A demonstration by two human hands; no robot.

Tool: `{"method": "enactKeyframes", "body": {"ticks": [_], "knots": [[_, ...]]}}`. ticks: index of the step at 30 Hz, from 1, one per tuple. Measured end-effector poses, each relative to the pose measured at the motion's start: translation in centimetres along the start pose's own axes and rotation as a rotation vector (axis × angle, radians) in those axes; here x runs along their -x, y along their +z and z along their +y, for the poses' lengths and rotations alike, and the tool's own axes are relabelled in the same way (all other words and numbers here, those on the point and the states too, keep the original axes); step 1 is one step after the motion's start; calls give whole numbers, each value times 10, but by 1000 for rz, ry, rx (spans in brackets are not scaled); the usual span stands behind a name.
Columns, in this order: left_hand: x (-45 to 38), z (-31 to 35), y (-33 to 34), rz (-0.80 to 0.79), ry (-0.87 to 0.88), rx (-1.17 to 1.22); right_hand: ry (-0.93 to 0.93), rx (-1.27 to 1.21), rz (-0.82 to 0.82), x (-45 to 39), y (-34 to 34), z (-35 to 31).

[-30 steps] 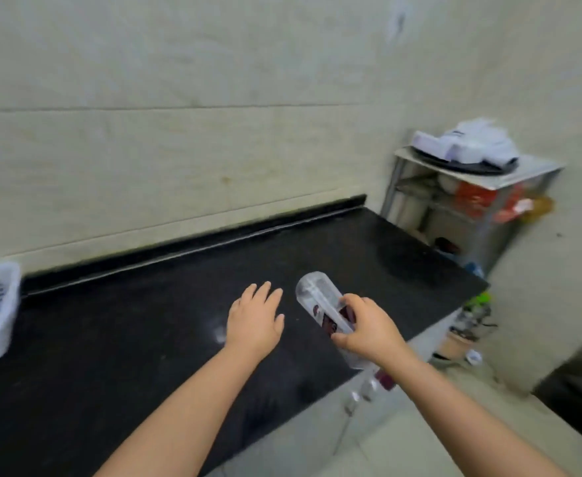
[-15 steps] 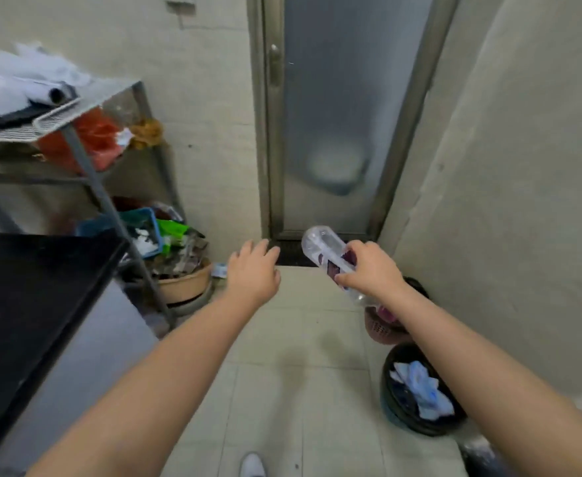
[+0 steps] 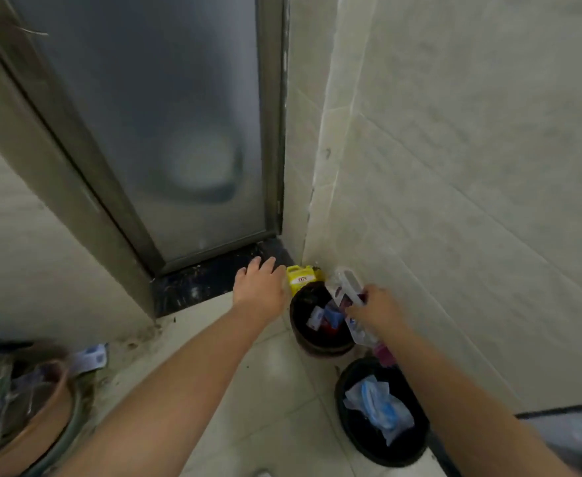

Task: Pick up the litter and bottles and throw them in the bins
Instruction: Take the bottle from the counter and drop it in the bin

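My right hand (image 3: 377, 309) is closed around a clear plastic bottle (image 3: 346, 289) with a dark red label and a pink cap end. The bottle is held slanted over the right rim of a brown bin (image 3: 308, 346) that contains wrappers. A second, black bin (image 3: 351, 432) with blue and white plastic inside stands nearer to me along the right wall. My left hand (image 3: 260, 289) hovers empty, fingers spread, just left of the brown bin.
A yellow jug (image 3: 300, 278) stands in the corner behind the brown bin. A frosted glass door (image 3: 165, 132) with a dark threshold (image 3: 200, 280) lies ahead. A brown basin (image 3: 24, 432) of clutter sits at the bottom left; a tiled wall (image 3: 472, 166) runs along the right.
I have turned from the black counter to the door corner and stepped closer. My right hand has carried the bottle down over the brown bin; my left hand stayed empty alongside.
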State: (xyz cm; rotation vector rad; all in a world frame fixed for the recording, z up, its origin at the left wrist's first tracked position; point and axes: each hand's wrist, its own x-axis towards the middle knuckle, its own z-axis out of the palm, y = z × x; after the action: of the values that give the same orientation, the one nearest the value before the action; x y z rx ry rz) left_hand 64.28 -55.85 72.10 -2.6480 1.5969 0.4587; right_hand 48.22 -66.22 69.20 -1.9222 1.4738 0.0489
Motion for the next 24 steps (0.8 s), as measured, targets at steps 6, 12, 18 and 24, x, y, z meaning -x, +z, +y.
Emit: {"method": "enactKeyframes", "body": {"ticks": [6, 12, 18, 24], "knots": [[-114, -1, 20, -119, 42, -52, 130, -58, -114, -125, 27, 11], [-222, -3, 41, -273, 3, -79, 254, -28, -276, -221, 35, 19], [-314, -4, 111, -400, 18, -53, 428, -83, -316, -300, 80, 38], [-379, -20, 255, -577, 5, -34, 499, -9, -399, -379, 178, 96]]}}
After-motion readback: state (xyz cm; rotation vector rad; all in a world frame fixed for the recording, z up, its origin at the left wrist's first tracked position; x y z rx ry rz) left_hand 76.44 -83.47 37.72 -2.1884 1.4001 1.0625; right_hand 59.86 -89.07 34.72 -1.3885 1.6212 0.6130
